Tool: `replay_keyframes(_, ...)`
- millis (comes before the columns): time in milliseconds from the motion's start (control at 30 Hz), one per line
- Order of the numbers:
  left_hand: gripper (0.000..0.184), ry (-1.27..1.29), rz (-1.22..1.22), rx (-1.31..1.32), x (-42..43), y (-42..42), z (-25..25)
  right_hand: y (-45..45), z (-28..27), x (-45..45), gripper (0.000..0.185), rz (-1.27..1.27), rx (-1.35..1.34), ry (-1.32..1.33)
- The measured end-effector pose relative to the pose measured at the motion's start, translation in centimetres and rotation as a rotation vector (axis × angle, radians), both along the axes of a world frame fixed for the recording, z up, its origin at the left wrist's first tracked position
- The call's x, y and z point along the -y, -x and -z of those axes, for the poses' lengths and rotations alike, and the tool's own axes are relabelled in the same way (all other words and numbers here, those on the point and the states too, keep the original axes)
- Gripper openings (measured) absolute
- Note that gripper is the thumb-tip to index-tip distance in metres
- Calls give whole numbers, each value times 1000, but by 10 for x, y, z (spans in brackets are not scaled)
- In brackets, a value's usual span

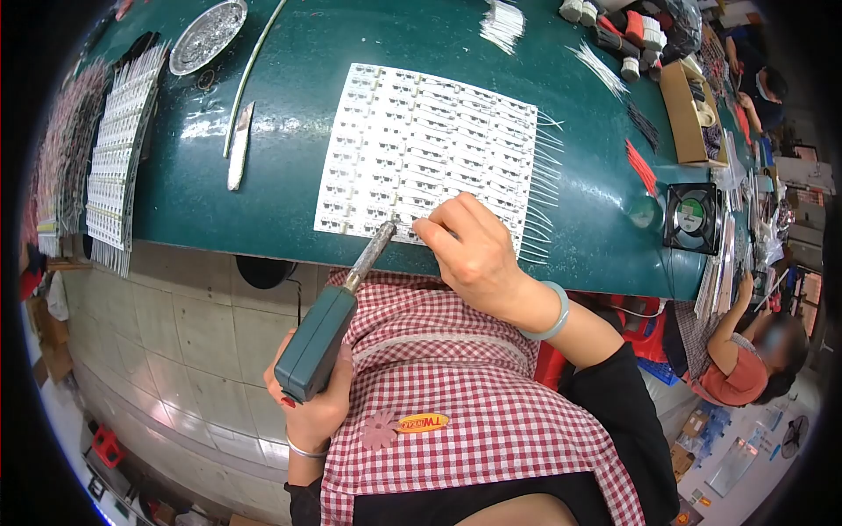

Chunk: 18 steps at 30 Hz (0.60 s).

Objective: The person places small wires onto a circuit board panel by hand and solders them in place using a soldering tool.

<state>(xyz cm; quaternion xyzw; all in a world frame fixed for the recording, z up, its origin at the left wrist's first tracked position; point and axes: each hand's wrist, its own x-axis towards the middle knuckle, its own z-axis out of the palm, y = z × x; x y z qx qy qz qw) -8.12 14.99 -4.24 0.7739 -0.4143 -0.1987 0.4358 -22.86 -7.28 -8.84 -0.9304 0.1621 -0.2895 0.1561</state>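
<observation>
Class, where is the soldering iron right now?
In the head view, the soldering iron is left of centre in the left hand, its tip near the lower edge of the white sheet, beside the right hand.

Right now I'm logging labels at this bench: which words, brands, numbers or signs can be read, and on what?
None can be quoted with certainty.
Yellow badge on the apron: lettering, too blurred.
Fan, green hub label: too small.
White board sheet: any print too small.

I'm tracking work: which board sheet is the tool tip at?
The middle sheet, with the right hand over it; the left sheets lie away from the green tool.
</observation>
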Motion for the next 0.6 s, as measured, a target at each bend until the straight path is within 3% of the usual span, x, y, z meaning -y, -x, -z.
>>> replay_keyframes(333, 20, 29, -192, -78, -13, 7, 7, 0, -1, -2, 21, 18, -18, 6)
replay_keyframes(600, 21, 43, -200, -79, -14, 8, 6, 1, -4, -5, 22, 22, 36, 30)
